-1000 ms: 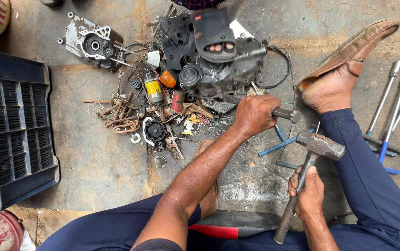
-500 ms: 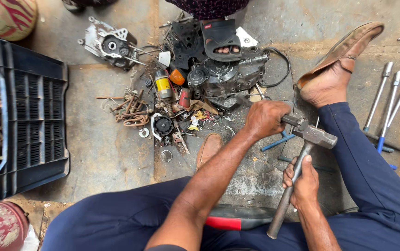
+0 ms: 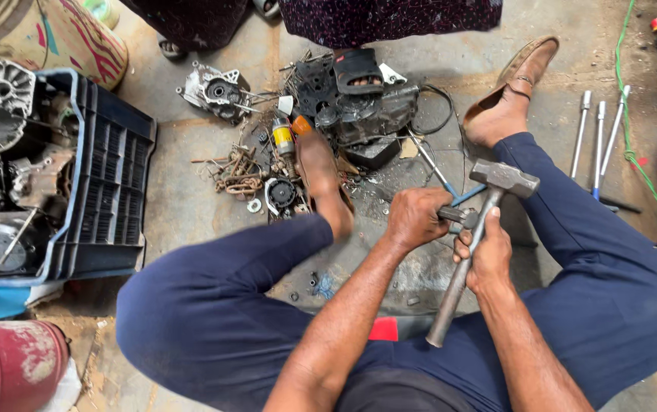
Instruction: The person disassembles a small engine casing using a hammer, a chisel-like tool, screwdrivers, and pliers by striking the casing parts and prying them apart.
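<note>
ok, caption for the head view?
Seated person's right hand grips a hammer, left hand holds a small metal part beside scattered engine parts.

The hammer (image 3: 472,243) in the right hand (image 3: 487,258) has a dull grey metal head and a worn, matt metal handle. The left hand (image 3: 417,218) grips a small dark metal piece (image 3: 457,216), matt and greasy-looking. The engine parts (image 3: 359,99) on the rough, stained concrete floor (image 3: 183,206) are blackened, oily metal. The crate (image 3: 103,191) at the floor's left edge is ribbed dark-blue plastic. Three socket wrenches (image 3: 597,137) near the right edge shine as smooth bright metal. The trousers (image 3: 611,290) are matt navy cloth; the sandal (image 3: 523,72) looks like brown leather.
</note>
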